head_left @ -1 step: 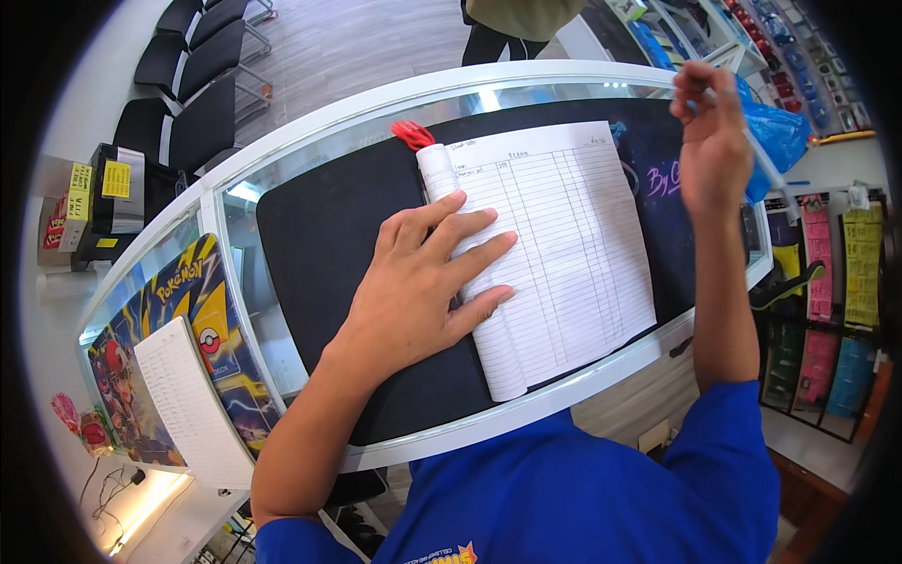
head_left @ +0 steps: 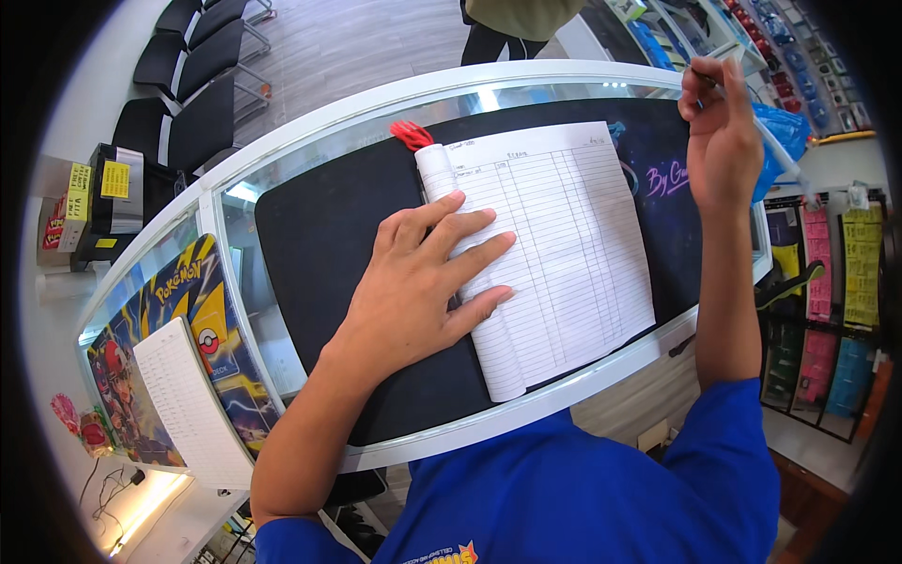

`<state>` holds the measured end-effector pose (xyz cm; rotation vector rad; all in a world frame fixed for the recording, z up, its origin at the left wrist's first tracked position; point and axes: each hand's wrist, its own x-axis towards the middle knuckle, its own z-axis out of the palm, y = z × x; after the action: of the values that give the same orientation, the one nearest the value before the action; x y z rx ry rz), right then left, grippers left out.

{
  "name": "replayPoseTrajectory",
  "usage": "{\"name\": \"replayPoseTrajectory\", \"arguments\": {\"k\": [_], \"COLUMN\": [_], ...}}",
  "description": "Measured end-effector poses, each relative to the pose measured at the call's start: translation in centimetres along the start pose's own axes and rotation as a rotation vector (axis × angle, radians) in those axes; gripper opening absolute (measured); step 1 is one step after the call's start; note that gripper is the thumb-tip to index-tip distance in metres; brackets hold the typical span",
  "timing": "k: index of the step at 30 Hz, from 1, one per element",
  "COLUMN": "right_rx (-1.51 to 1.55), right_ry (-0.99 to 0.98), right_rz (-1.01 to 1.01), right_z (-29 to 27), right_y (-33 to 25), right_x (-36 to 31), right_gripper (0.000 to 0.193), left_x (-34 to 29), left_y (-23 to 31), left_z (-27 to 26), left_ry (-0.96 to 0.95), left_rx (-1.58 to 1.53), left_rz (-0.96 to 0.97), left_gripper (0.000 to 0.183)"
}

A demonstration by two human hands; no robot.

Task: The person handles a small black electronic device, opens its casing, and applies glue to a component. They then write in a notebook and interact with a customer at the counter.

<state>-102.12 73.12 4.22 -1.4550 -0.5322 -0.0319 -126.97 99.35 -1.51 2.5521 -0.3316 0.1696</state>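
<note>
An open ruled notebook [head_left: 573, 254] with drawn columns and a few handwritten lines at its top lies on a black mat [head_left: 319, 244]. Its left part is rolled under, and a bunch of red string [head_left: 411, 134] sticks out at the top of the fold. My left hand [head_left: 427, 268] rests flat with fingers spread across the notebook's left edge. Raised beyond the notebook's upper right corner, my right hand [head_left: 722, 132] has its fingers curled together round a slim pale pen [head_left: 782, 155], whose far end slants out behind the hand.
The mat lies on a white-framed glass display counter [head_left: 310, 122]. To the left, a handwritten pad [head_left: 193, 404] sits on a colourful playmat [head_left: 225, 329]. A blue plastic bag [head_left: 789, 132] is behind my right hand. Black chairs [head_left: 202, 117] and a standing person [head_left: 521, 23] are across the counter.
My right hand has shifted slightly to the right and up, the pen moving with it. My left hand and the notebook stay where they were.
</note>
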Motion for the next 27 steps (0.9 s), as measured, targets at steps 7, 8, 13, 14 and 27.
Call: {"name": "replayPoseTrajectory", "arguments": {"k": [7, 8, 13, 14, 27], "right_rx": [-0.187, -0.223, -0.356, -0.345, -0.321], "right_ry": [-0.497, -0.570, -0.564, -0.576, -0.512], "right_rz": [0.250, 0.278, 0.099, 0.062, -0.026], "right_z": [12.9, 13.7, 13.2, 13.2, 13.4], "right_y": [3.6, 4.5, 5.7, 6.0, 7.0], "right_x": [-3.0, -3.5, -4.5, -4.7, -4.9], "right_gripper": [0.033, 0.030, 0.025, 0.025, 0.032], "left_x": [1.2, 1.1, 1.5, 1.6, 1.5], "left_y": [-0.2, -0.3, -0.4, -0.4, -1.5], "left_z": [-1.1, -1.3, -1.6, -1.6, -1.6], "left_ry": [-0.030, -0.041, -0.069, -0.070, -0.100], "left_rx": [0.002, 0.000, -0.017, -0.021, -0.080], "left_rz": [0.013, 0.007, -0.013, -0.012, 0.012], "left_gripper": [0.048, 0.049, 0.054, 0.055, 0.059]}}
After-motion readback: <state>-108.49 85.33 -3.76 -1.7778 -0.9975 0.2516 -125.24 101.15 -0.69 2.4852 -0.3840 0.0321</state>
